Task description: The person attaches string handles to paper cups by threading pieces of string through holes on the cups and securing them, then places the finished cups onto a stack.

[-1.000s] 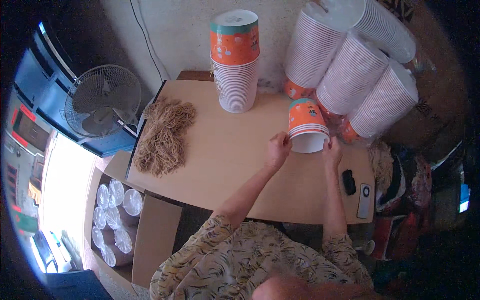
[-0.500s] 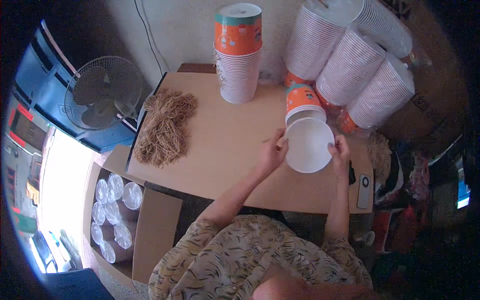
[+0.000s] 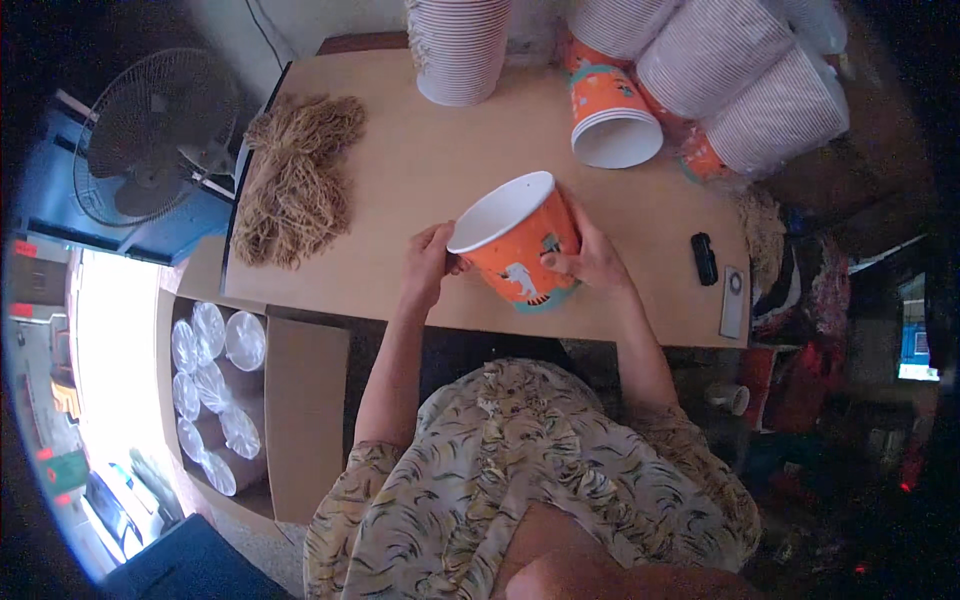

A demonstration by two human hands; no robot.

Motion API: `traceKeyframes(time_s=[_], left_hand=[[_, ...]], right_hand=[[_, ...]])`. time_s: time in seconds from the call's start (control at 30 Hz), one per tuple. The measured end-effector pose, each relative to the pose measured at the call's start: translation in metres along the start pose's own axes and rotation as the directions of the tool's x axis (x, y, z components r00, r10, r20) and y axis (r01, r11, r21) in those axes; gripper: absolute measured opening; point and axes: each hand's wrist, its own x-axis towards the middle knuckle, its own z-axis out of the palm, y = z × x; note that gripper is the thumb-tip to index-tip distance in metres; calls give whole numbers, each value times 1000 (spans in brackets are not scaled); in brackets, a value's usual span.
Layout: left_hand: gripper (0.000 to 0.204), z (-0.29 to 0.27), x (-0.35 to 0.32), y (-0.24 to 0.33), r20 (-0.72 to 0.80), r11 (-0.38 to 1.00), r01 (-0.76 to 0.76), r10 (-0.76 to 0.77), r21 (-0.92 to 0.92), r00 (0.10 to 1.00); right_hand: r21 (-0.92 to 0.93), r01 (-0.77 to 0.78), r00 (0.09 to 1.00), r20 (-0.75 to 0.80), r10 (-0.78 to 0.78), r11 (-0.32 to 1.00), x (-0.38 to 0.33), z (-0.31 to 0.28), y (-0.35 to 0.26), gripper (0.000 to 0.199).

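Note:
An orange paper bucket (image 3: 520, 250) with a white inside, a green band at its base and printed pictures is held tilted over the table's near edge. Its mouth faces up and to the left. My right hand (image 3: 597, 258) is closed round its right side, thumb on the printed wall. My left hand (image 3: 430, 262) has its fingers curled at the rim on the left; its fingertips are partly hidden there. Farther off, a short stack of like buckets (image 3: 610, 115) lies on its side, mouth toward me. A tall upside-down stack of buckets (image 3: 460, 50) stands at the back.
A bundle of tan cords (image 3: 300, 180) lies on the table's (image 3: 400, 190) left. Plastic-wrapped bucket stacks (image 3: 715, 70) fill the back right. A small black object (image 3: 704, 259) sits near the right edge. Left stand a fan (image 3: 155, 135) and an open carton (image 3: 308, 410) holding plastic-wrapped rolls.
The bucket has come nearer and left, turning from its open mouth toward me to its printed side. Both hands moved with it, apart from the lying stack. The view has tipped downward.

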Motion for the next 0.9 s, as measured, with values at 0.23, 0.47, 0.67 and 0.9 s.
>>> traceKeyframes(time_s=[0.23, 0.47, 0.67, 0.9], left_hand=[[43, -6, -12, 0, 51, 998, 20, -17, -60, 999], [41, -21, 1, -25, 32, 715, -594, 629, 369, 777], [29, -4, -22, 20, 275, 916, -395, 363, 73, 891], [20, 3, -19, 14, 328, 954, -298, 278, 11, 903]], right_hand=[[-139, -72, 997, -31, 68, 988, 9, 4, 7, 108], [-174, -99, 986, -146, 74, 980, 20, -21, 39, 90], [-287, -100, 942, -336, -2, 953, 16, -14, 30, 85], [-923, 160, 924, 15, -383, 351, 13, 36, -6, 101]])
